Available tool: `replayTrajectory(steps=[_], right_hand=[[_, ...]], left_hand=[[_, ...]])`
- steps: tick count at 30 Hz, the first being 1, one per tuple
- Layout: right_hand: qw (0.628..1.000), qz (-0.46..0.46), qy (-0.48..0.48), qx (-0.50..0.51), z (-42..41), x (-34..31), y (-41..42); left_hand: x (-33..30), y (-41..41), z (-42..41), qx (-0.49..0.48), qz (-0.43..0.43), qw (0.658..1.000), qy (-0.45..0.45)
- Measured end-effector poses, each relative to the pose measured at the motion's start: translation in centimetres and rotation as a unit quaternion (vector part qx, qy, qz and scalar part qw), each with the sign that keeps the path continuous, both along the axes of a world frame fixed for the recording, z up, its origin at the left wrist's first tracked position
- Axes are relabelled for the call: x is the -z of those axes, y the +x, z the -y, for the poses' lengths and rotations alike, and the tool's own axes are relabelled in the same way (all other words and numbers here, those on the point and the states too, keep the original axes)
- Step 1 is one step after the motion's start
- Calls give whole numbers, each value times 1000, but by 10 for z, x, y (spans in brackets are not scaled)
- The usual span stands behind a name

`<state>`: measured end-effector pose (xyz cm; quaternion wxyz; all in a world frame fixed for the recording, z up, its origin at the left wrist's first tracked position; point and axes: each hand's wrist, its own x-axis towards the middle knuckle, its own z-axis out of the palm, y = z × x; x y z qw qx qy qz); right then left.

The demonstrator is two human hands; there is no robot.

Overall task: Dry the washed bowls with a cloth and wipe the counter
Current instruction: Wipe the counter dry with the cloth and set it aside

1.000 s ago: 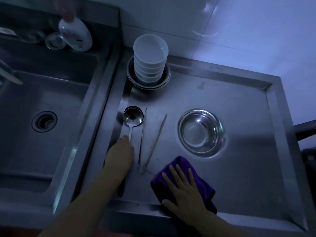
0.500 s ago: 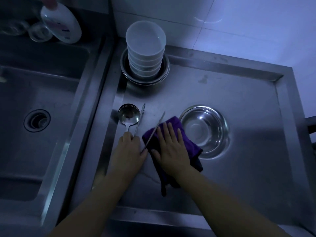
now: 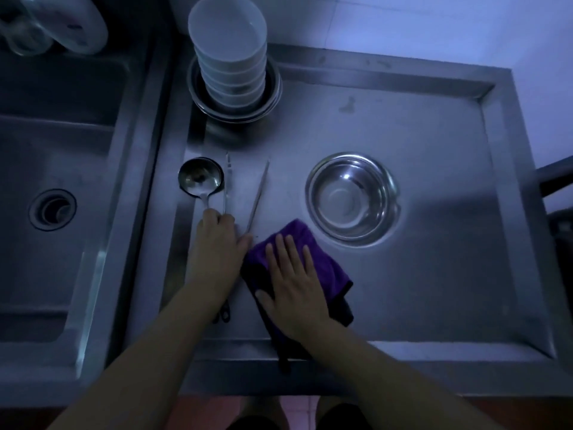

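The purple cloth [image 3: 297, 262] lies on the counter [image 3: 434, 243] just beside the steel bowl [image 3: 352, 197], flattened under the right hand [image 3: 294, 290], fingers straight. The left hand [image 3: 217, 246] covers the ladle [image 3: 200, 181] handle; its grip cannot be made out. White bowls [image 3: 229, 57] are stacked beyond.

1. A kitchen, dimly lit: a stainless steel sink [image 3: 62, 169] with a round drain [image 3: 52, 209] adjoins a steel counter [image 3: 434, 274].
2. White bowls [image 3: 231, 54] stand stacked in metal bowls [image 3: 273, 97].
3. A ladle [image 3: 201, 181] lies on the counter.
4. Tiled wall [image 3: 434, 23] stands behind.
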<state>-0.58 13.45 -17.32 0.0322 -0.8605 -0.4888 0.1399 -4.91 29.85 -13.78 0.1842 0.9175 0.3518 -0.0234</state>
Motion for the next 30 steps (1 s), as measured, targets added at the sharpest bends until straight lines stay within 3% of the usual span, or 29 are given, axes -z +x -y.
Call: replayTrajectory(steps=[5,12,16,18,24,30], right_hand=[[1000,1,-14,-20,69,-1,12],[983,67,-44,164,147,-6,107],[932,60,-104,341,183,-3,109],[918,37,-131,373,189,-5,94],[946,13,-172,275,161,-19,11],[986,3,-87,141,95,-36,-62]], left_hand=[[-14,0,17,-45,-1,997,58],[-11,-1,63,82,36,994,65],[-7,-14,74,109,45,992,50],[-9,-22,72,105,47,992,49],[-25,-48,48,70,58,994,67],[-30,-63,52,55,51,995,59]])
